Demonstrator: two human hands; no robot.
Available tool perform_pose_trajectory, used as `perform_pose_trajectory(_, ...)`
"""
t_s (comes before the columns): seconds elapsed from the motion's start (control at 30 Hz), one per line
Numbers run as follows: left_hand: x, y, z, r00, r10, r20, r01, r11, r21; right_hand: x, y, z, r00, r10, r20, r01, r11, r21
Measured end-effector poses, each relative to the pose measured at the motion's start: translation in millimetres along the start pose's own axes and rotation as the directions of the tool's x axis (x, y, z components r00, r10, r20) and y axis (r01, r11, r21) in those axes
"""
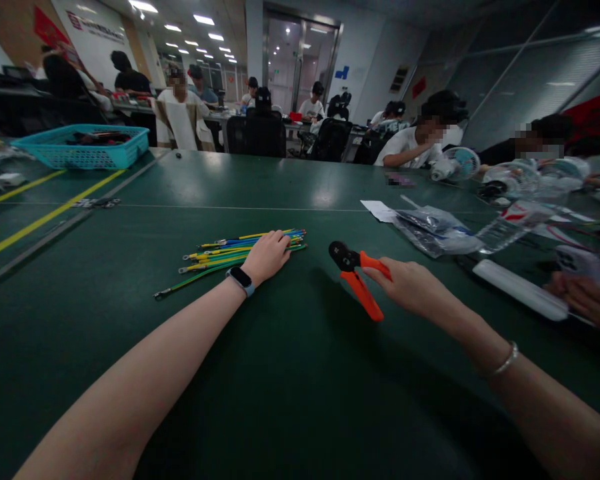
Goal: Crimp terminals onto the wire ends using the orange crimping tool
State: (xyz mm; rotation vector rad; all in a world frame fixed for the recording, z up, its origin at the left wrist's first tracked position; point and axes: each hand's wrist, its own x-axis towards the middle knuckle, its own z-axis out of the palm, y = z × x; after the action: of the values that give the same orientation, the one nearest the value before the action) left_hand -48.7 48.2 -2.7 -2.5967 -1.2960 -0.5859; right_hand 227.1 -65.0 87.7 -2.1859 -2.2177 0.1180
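Several yellow, green and blue wires (215,257) with metal lugs at their left ends lie in a loose bundle on the dark green table (300,373). Over the right part of the bundle rests my left hand (270,257); its fingers lie close together across the wires, and their undersides are hidden. My right hand (405,283) grips one orange handle of a crimping tool (353,263). The tool's black head points up and left, its handles are spread, and its jaws have no wire in them. It is to the right of the bundle, apart from it.
A blue basket (90,148) stands at the back left by yellow tape lines. Plastic bags (430,227), a clear bottle (515,223), a white bar (520,289) and small fans (455,164) are on the right. Another person's hand (587,300) holds a phone at the right edge.
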Motion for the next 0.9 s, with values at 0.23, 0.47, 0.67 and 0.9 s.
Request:
perform_pose_trajectory(0.23,0.5,-0.2,-0.3,1.0,-0.01,0.011,0.01,1.0,0.0,-59.8,13.5,19.6,0.953,0.095,-0.287,-0.004,0.953,0.303)
perform_pose_trajectory(0.47,-1.3,-0.8,-1.2,1.0,-0.016,0.005,0.016,1.0,0.004,-41.8,27.5,48.1,0.906,0.104,-0.41,0.114,0.874,0.473)
perform_pose_trajectory(0.67,-2.2,-1.1,-1.1,1.0,-0.022,0.004,0.022,1.0,0.0,17.2,9.4,76.3,0.889,0.135,-0.438,0.168,0.794,0.585)
perform_pose_trajectory(0.9,-1.2,0.7,-3.5,0.999,-0.043,0.024,0.044,0.999,-0.02,27.6,-2.9,86.9,0.907,0.091,-0.411,0.253,0.661,0.706)
